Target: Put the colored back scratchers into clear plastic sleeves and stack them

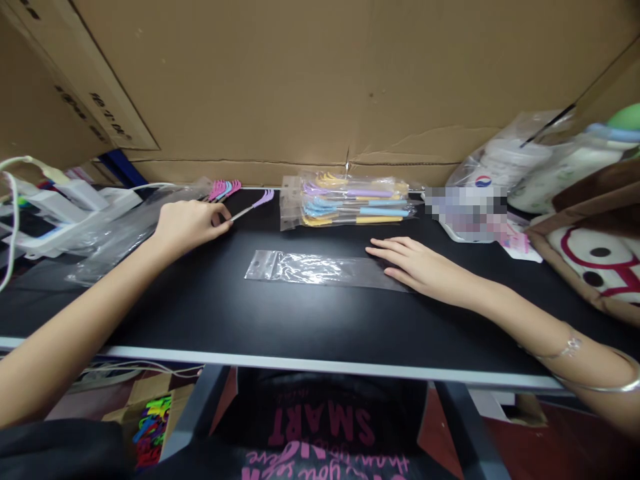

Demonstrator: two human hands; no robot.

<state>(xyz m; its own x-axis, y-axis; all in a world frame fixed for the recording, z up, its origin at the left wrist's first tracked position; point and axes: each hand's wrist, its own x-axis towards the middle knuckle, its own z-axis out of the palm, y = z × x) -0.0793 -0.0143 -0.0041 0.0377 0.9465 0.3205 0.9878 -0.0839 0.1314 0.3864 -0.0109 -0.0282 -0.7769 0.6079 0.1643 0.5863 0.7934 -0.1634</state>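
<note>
My left hand (193,223) pinches the thin metal rod of a back scratcher with a purple claw head (263,199), which points to the right just above the black table. Behind that hand lie more back scratchers with pink and blue heads (225,190), their handles hidden. In front of me a clear plastic bag (310,268) lies flat, its sealed end to the left. My right hand (413,263) rests open over the bag's right end, fingers stretched out. Beyond the bag is a stack of bagged back scratchers (355,200) in yellow, purple and blue.
At the left, a white power strip (75,213) with plugs stands beside clear plastic bags (117,233). To the right are a bagged cup (515,160), a phone-like item partly blurred, a bottle (555,173) and a brown bag (595,233). A cardboard wall (280,80) closes the back.
</note>
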